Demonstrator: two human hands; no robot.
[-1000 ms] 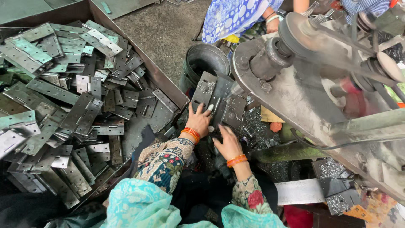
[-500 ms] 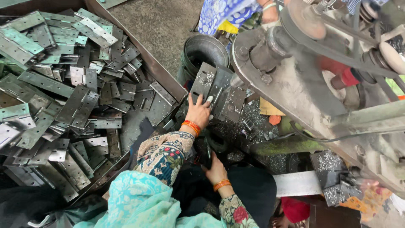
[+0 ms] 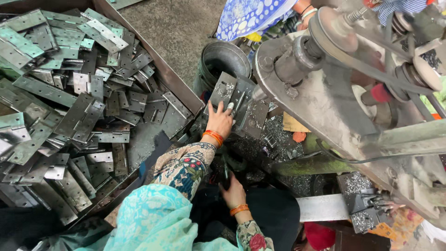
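My left hand [image 3: 220, 122] lies flat with its fingers spread on a grey metal hinge plate [image 3: 241, 100], which rests with others on the machine bed under the press. My right hand [image 3: 233, 193] is lower, close to my lap. Its fingers curl around a dark narrow metal piece [image 3: 226, 171], which is hard to make out against the dark cloth. Both wrists carry orange bangles, and my left arm wears a flowered sleeve [image 3: 183, 165].
A large tray [image 3: 183, 90] on the left holds a heap of several grey hinges [image 3: 69, 107]. A metal bucket [image 3: 226, 59] stands behind the plates. The press [image 3: 334, 93], with its flywheel and belt, fills the right. Another person in blue dotted cloth [image 3: 253, 16] sits beyond it. Metal shavings [image 3: 274, 135] litter the bed.
My right hand has drawn back from the hinge plates down towards my lap. My left hand stays on the plates, with its fingers now spread wider.
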